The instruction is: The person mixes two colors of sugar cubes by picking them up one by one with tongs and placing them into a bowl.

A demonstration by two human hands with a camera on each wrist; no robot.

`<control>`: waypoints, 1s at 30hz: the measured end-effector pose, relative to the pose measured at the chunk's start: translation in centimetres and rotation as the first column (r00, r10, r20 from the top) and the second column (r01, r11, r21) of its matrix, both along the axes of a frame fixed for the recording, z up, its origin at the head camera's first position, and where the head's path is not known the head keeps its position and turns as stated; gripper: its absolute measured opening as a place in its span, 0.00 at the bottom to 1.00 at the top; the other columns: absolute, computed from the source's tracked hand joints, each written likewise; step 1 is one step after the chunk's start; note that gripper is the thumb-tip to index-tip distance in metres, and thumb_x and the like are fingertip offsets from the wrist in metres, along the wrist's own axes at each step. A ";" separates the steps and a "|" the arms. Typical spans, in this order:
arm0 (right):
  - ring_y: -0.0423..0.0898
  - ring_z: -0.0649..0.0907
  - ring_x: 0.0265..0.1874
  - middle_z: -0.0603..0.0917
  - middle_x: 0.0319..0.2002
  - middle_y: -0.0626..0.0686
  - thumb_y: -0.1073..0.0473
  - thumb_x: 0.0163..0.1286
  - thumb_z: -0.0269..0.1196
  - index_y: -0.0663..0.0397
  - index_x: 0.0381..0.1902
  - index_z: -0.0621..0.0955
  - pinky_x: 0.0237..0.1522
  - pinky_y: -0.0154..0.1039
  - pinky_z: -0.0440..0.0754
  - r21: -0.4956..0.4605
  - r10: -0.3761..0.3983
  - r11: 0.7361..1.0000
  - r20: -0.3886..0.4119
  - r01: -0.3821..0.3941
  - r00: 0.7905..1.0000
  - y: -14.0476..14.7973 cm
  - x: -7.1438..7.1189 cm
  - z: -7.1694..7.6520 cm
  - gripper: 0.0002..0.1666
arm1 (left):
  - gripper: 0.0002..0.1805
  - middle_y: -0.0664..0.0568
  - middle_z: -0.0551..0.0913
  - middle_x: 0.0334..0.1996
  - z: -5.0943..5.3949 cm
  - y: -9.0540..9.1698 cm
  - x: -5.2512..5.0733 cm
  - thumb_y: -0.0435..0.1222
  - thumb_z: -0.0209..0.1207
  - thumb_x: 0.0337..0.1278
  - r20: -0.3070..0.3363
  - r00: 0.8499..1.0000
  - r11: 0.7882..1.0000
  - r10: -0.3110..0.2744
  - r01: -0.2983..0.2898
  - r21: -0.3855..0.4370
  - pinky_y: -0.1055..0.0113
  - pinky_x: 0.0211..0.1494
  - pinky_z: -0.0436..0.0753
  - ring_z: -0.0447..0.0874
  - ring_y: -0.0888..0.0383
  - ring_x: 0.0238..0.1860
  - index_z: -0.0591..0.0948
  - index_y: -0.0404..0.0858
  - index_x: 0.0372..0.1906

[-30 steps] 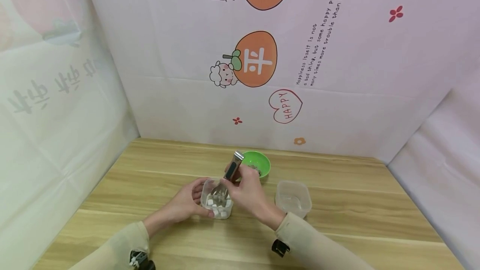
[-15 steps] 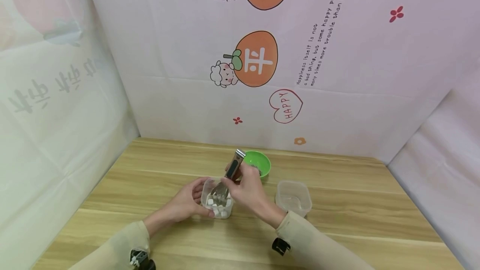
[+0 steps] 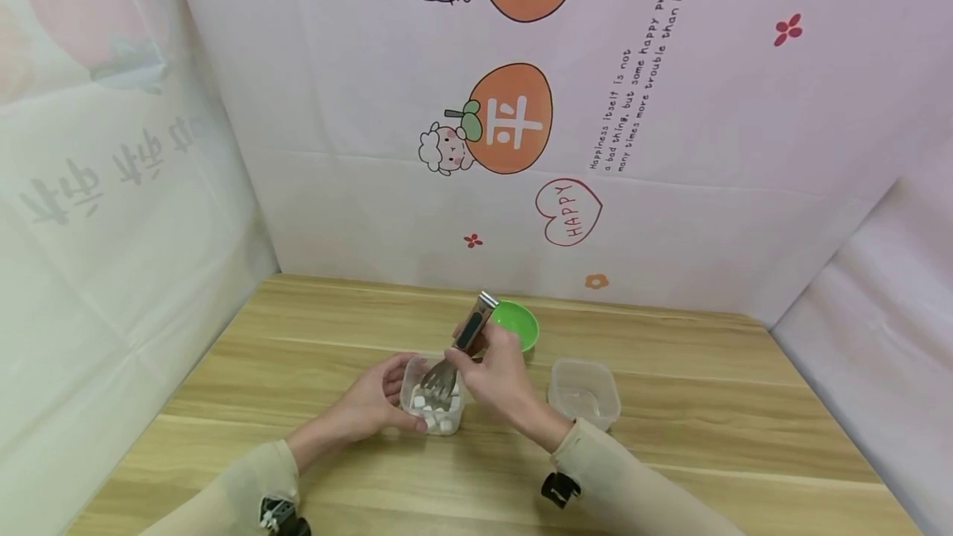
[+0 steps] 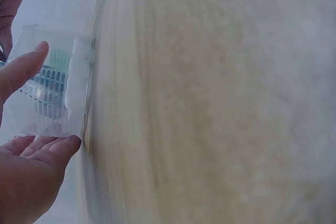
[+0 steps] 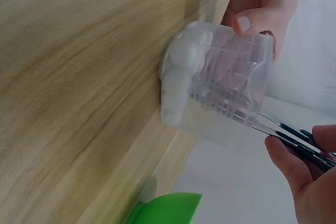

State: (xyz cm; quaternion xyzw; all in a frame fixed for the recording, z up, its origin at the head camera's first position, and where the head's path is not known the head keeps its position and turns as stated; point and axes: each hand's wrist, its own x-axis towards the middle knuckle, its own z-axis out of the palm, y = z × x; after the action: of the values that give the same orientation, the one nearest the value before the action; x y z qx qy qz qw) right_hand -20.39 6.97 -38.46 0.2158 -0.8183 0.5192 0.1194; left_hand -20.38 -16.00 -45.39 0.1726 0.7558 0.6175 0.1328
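Observation:
My left hand (image 3: 372,399) holds a small clear plastic container (image 3: 409,391) on the table, thumb at the near side and fingers round the far side. White cube-like pieces (image 3: 435,420) lie in its bottom, seen through the wall in the right wrist view as white lumps (image 5: 181,72). Metal tongs (image 3: 472,329) with dark inlaid handles slant down into this container, gripped by my right hand (image 3: 500,370). Their slotted heads (image 5: 226,100) are inside, close to the white pieces; I cannot tell whether anything is between them.
Behind my right hand stands a green bowl (image 3: 524,325), partly hidden. A second clear container (image 3: 584,387) sits to the right on the wooden table (image 3: 715,412). Printed white cloth (image 3: 357,213) hangs at the back and sides.
My right hand and the tongs have shifted slightly right and away, with the tongs' heads a little higher in the container. The left hand and the container have stayed about still.

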 end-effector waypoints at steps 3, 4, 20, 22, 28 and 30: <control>0.45 0.84 0.29 0.86 0.31 0.49 0.74 0.65 0.72 0.58 0.42 0.82 0.28 0.36 0.89 -0.063 -0.007 0.998 0.026 0.009 1.000 0.3 0.1 0.5 0.12 | 0.58 0.31 0.70 0.74 0.0 0.0 0.1 0.29 0.82 0.42 -0.001 1.000 1.000 -0.002 0.002 0.001 0.52 0.74 0.75 0.70 0.35 0.73 0.62 0.28 0.79; 0.45 0.85 0.29 0.86 0.31 0.50 0.74 0.65 0.72 0.59 0.42 0.82 0.28 0.35 0.88 -0.087 -0.010 0.996 0.027 0.012 1.000 0.4 0.1 0.6 0.12 | 0.57 0.31 0.69 0.74 0.0 0.0 0.1 0.29 0.82 0.42 -0.003 1.000 1.000 -0.001 0.001 0.001 0.52 0.75 0.74 0.70 0.35 0.73 0.62 0.28 0.79; 0.52 0.90 0.32 0.85 0.37 0.65 0.79 0.67 0.67 0.73 0.44 0.77 0.39 0.46 0.94 -0.447 -0.046 0.884 0.208 0.137 0.977 4.7 -1.6 3.7 0.11 | 0.61 0.31 0.68 0.75 -0.4 -0.1 0.2 0.29 0.83 0.38 -0.003 0.999 0.999 0.047 -0.047 -0.009 0.58 0.73 0.75 0.68 0.34 0.74 0.61 0.26 0.79; 0.50 0.90 0.32 0.85 0.37 0.64 0.78 0.68 0.66 0.75 0.45 0.76 0.40 0.45 0.94 -0.466 -0.059 0.869 0.233 0.165 0.971 5.4 -2.0 3.9 0.11 | 0.61 0.32 0.68 0.75 -0.3 -0.1 0.2 0.29 0.83 0.38 -0.002 0.999 0.999 0.044 -0.044 -0.007 0.58 0.73 0.75 0.68 0.34 0.74 0.60 0.26 0.79; 0.46 0.90 0.32 0.83 0.38 0.60 0.75 0.71 0.66 0.75 0.47 0.75 0.41 0.42 0.93 -0.476 -0.103 0.848 0.281 0.232 0.954 7.7 -3.3 4.4 0.11 | 0.61 0.31 0.69 0.74 -0.2 -0.2 0.1 0.28 0.83 0.37 -0.007 0.999 0.999 0.042 -0.042 0.002 0.55 0.74 0.75 0.69 0.33 0.73 0.60 0.24 0.78; 0.45 0.90 0.31 0.82 0.39 0.60 0.75 0.71 0.66 0.74 0.49 0.75 0.42 0.42 0.93 -0.472 -0.125 0.843 0.297 0.259 0.947 8.4 -3.8 4.3 0.13 | 0.61 0.31 0.69 0.74 -0.2 -0.2 0.1 0.27 0.83 0.37 -0.005 0.999 0.999 0.040 -0.040 0.003 0.54 0.74 0.75 0.69 0.34 0.73 0.60 0.24 0.78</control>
State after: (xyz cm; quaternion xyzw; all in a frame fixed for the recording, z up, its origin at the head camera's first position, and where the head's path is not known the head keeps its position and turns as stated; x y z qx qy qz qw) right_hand -24.16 15.42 -34.12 0.0247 -0.6795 0.7238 0.1173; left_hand -20.26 -16.15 -45.54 0.1592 0.7586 0.6206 0.1182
